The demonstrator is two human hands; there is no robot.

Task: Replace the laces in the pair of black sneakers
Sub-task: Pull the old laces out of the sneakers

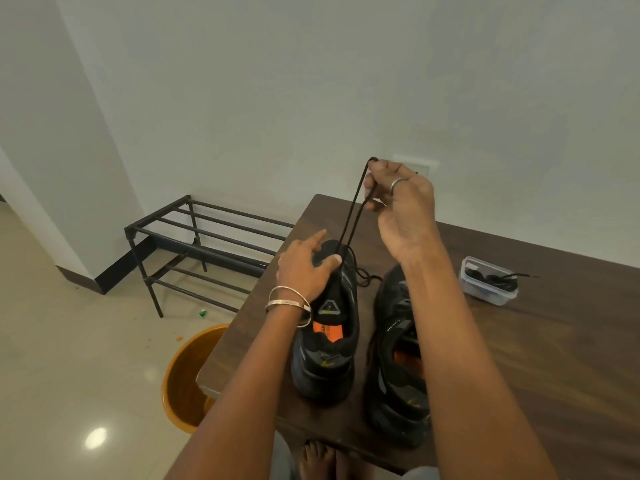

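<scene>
The right hand (398,199) is raised above the tabletop (554,341), its fingers and thumb pinched on a black lace (353,216) that runs down in two taut strands to the toe end of the left sneaker (329,334). Holding it high like that keeps the strands straight, which I judge is meant to draw the lace free through the eyelets, or to even its ends; the eyelets themselves are too dark to read. The wrist is bent, the palm turned toward the left, a ring on one finger.

The left hand (308,268) grips the front of that sneaker from the 9 o'clock side, thumb across the top and forefinger pointing out straight toward 12 o'clock. It acts as a brace, so the shoe does not lift with the pull. Bangles sit at the wrist.

The sneaker stands heel toward the person, with slack lace lying at its 2 o'clock. Just beside it at 3 o'clock is the right sneaker (398,358), partly hidden behind the right forearm. Farther out toward 2 o'clock, a clear plastic box (488,282) holds more dark laces, probably the replacements. Off the tabletop at 10 o'clock stands a metal shoe rack (194,244); at 8 o'clock, on the floor, an orange bucket (180,375).
</scene>
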